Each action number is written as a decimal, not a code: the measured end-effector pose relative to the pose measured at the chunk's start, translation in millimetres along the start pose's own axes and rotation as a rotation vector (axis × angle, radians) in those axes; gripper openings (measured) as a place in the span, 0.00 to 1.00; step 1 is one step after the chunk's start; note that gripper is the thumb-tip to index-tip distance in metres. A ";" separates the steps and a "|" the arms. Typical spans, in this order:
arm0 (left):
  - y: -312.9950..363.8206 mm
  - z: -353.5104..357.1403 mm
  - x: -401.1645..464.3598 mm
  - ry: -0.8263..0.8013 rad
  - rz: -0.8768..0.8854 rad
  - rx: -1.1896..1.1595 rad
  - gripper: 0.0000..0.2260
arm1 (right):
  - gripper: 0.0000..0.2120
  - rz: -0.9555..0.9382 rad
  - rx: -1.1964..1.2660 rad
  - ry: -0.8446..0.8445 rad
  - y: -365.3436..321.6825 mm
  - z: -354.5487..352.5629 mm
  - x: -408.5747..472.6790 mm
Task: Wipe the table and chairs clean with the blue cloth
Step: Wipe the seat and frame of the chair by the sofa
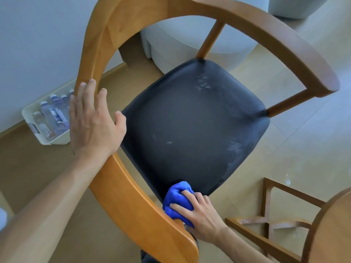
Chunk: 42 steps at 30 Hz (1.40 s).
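Floor (pixel 284 149): pale tan surface seen from above; it fills the background beneath all other items.
Chair (pixel 106 59): wooden frame with a curved back-and-arm rail that sweeps from the lower centre, up the left side and across the top to an arm end at right; the open front faces the lower right.
Seat (pixel 193 126): dark padded cushion, roughly square, turned so one corner points to the top of the view and one to the bottom; pale smears show near the upper corner and the right edge.
Upholstered furniture (pixel 180 38): pale grey piece on the floor behind the chair.
Table (pixel 334 230): rounded wooden edge at lower right, with dark wooden base bars on the floor beside it.
Left hand (pixel 93 122): lies flat on the left part of the rail, fingers straight and close together, pointing up along it; thumb spread toward the seat.
Tray (pixel 33 128): white tray of clear bottles (pixel 55 112), on the floor by the wall, left of the chair.
Right hand (pixel 197 211): grips the cloth, fingers curled and slightly spread over it.
Blue cloth (pixel 175 196): bunched wad at the seat's lower corner, touching the rail; long axis runs top to bottom.
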<state>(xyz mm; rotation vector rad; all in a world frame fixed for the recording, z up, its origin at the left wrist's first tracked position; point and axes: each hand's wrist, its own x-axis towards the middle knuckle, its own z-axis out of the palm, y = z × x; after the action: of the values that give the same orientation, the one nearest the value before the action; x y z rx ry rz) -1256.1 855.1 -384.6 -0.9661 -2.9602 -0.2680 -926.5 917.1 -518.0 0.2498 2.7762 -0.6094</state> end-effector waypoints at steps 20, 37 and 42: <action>1.5 -0.7 0.4 -0.004 -0.026 0.038 0.28 | 0.23 1.163 0.343 0.591 136.9 -140.2 157.0; 1.4 -4.7 2.2 -0.026 -0.052 0.025 0.27 | 0.22 0.368 -0.076 0.360 149.4 -130.0 141.2; 4.5 -3.9 2.5 -0.029 -0.040 0.064 0.28 | 0.21 1.039 0.197 0.547 218.2 -145.4 61.7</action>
<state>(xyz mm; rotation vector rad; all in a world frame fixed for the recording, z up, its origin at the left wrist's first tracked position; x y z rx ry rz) -1255.7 859.5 -379.9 -0.9128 -2.9964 -0.1595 -970.0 1181.8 -494.3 1.9602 2.4797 -0.5520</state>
